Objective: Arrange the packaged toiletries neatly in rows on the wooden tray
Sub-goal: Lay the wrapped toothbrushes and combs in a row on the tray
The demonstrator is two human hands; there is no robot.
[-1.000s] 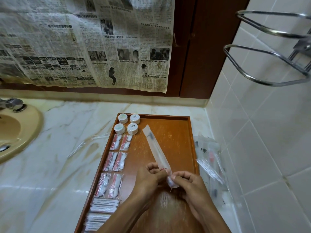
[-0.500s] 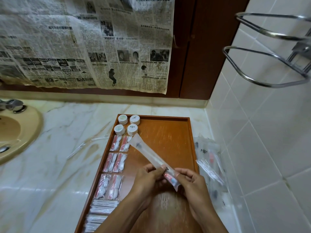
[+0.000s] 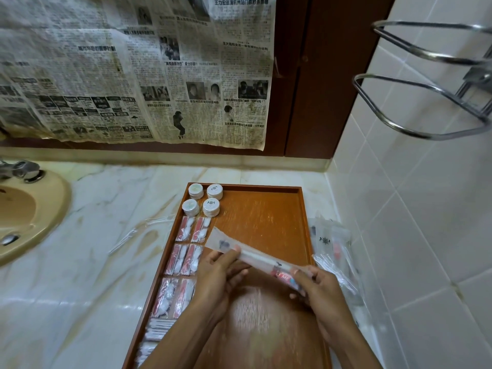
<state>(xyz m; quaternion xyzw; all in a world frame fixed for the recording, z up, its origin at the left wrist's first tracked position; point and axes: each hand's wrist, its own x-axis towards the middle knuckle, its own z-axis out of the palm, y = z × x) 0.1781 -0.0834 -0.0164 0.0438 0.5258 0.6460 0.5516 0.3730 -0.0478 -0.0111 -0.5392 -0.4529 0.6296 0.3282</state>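
Here: long clear packet (image 3: 255, 258) with a toothbrush inside, held slantwise above the middle of the wooden tray (image 3: 266, 217), far end toward upper left, near end toward lower right. Left hand (image 3: 221, 275) gripping the packet near its middle, fingers curled over the top edge. Right hand (image 3: 316, 286) pinching the near end, thumb and fingers closed on the red-printed part. Packet off the tray floor, slightly blurred.

Down the tray's left side, in two columns: four round white tubs (image 3: 203, 199) at the far corner, then three pairs of red-and-white sachets (image 3: 193, 230), then white stick packets (image 3: 157, 331) at the near end, partly hidden by the left forearm. Right half of tray bare wood.

Loose pile of clear packets (image 3: 330, 241) on the marble counter (image 3: 80, 262), between tray and tiled wall. Sink (image 3: 29, 211) at far left. Newspaper (image 3: 133, 70) hanging on the back wall. Metal rack (image 3: 426, 83) on the right wall.
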